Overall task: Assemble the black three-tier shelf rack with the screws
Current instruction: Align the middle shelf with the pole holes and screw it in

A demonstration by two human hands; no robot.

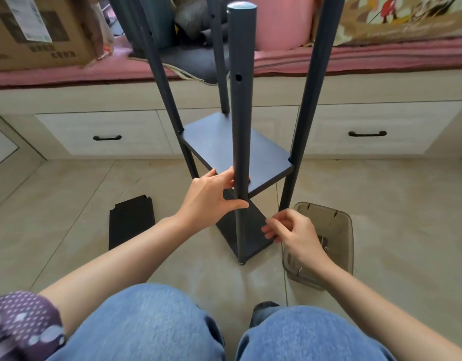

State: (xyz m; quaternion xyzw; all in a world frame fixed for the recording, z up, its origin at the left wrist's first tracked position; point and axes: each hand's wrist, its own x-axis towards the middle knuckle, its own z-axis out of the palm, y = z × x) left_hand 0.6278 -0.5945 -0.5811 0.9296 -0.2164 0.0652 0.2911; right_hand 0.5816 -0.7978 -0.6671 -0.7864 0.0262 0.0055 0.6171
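The black shelf rack stands upright on the tiled floor, with a middle shelf board (237, 149) and a bottom shelf board (253, 230) set between dark round poles. My left hand (214, 196) grips the nearest pole (241, 113) at the height of the middle board. My right hand (292, 233) hovers with curled fingers at the right edge of the bottom board; whether it pinches a screw is hidden. A third, loose black shelf board (132, 221) lies flat on the floor to the left.
A smoky transparent plastic box (336, 227) with small hardware sits on the floor right of the rack. White drawers with black handles (107, 138) run under a pink-covered bench behind. A cardboard box (39, 29) stands on the bench. My knees fill the lower frame.
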